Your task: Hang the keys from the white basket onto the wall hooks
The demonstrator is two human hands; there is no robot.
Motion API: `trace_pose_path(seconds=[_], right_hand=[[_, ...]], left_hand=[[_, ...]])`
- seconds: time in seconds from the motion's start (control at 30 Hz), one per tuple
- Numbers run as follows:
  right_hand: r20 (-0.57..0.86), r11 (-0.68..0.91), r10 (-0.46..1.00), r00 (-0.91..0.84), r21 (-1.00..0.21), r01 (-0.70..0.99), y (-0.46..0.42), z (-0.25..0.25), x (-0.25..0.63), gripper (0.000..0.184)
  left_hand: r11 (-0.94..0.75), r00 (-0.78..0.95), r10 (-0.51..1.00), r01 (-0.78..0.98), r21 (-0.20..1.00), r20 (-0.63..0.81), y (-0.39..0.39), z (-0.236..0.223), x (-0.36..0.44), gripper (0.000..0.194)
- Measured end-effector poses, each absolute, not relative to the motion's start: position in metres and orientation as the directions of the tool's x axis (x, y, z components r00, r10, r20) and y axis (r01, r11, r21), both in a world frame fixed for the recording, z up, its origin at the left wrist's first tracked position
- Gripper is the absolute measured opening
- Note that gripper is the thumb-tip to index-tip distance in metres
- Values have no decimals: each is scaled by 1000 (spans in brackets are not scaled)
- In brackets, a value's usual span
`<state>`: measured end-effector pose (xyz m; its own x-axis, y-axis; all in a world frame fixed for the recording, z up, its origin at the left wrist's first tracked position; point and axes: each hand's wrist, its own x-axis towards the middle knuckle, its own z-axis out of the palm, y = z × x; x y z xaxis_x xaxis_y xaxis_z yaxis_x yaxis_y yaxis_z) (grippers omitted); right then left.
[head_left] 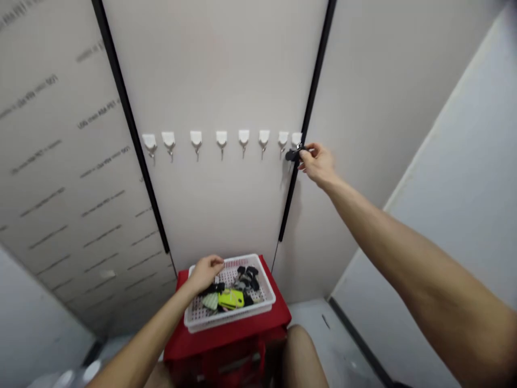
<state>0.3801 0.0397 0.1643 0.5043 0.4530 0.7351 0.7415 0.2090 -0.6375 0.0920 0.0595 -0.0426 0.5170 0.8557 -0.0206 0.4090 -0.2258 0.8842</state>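
At the far right of the row of hooks, my right hand (318,163) pinches a small black item that looks like a key fob (291,155). The fob is right at the rightmost white hook (297,138); whether its ring is over the metal hook is too small to tell. Low and to the left, my left hand (208,271) hovers over the left back rim of a white plastic basket (250,311), fingers loosely bent, nothing visible in them. Inside the basket lie a bright yellow flat piece (231,299), a pale striped piece (210,301) and several black fobs (248,277).
Several more white hooks (221,138) run in a line across the pale wall panel (218,210), between two black strips (131,124). Beneath the basket is a red-covered stand (278,310). Printed wall panels close in on the left, and a plain wall (456,178) on the right.
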Motion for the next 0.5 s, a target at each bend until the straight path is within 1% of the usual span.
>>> trace_pose_path(seconds=[0.1,0.13,0.2,0.27,0.3,0.37,0.43,0.5], right_hand=[[710,165,381,592,-682,712,41,159,387,24],[719,166,371,587,-673,720,42,166,388,24],[765,186,399,505,-607,773,43,188,387,20],[795,210,464,390,-527,824,43,214,379,16],[787,215,513,343,-505,836,42,225,373,14],[724,213,633,274,-503,837,37,232,360,11],[629,214,747,217,-536,817,31,216,347,10],[540,231,826,164,-589,775,27,180,334,10]], left_hand=[[-215,502,863,470,856,-59,62,-52,88,18],[-223,499,865,479,849,-54,62,-54,87,18],[-251,494,869,480,841,-23,63,-56,87,19],[-285,505,863,477,831,7,64,-57,90,20],[-302,512,859,478,825,18,64,-57,91,20],[-331,525,850,486,809,32,65,-57,93,20],[-349,531,847,505,789,34,64,-56,92,21],[-364,531,847,541,758,28,61,-57,89,21]])
